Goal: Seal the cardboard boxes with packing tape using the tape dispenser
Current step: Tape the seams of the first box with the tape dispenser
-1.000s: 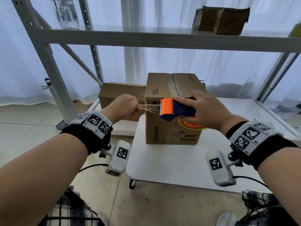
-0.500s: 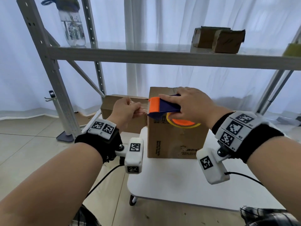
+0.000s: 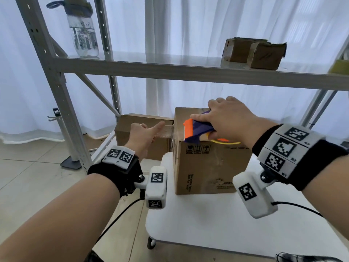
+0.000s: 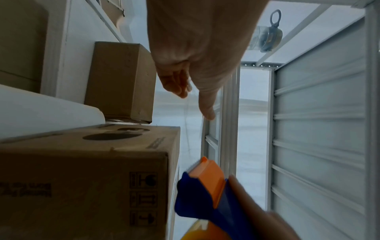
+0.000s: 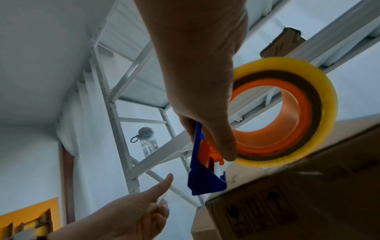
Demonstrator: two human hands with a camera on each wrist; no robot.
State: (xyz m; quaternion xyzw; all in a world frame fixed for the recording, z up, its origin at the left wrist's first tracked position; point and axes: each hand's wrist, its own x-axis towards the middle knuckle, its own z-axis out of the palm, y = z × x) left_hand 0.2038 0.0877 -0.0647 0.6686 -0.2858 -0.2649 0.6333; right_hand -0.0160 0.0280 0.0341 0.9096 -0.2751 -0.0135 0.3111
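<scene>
A large cardboard box (image 3: 207,167) stands on the white table (image 3: 207,224). My right hand (image 3: 213,118) grips the blue and orange tape dispenser (image 3: 196,129) at the box's top left edge; its yellow tape roll (image 5: 287,113) sits just above the box (image 5: 298,203). A strip of clear tape (image 3: 166,131) stretches left from the dispenser to my left hand (image 3: 151,132), whose curled fingers hold its end while the thumb sticks out. The left hand hangs in the air left of the box, apart from it. The box's top is mostly hidden.
A second, lower cardboard box (image 3: 124,133) sits behind the left hand on the bottom shelf. The metal shelf (image 3: 170,70) crosses overhead, carrying a water bottle (image 3: 83,35) and two small boxes (image 3: 253,53). A shelf upright (image 3: 62,103) stands at the left.
The dispenser has risen from in front of the box's side to its top left edge. My left thumb now sticks out, and the tape strip between the hands is a little longer.
</scene>
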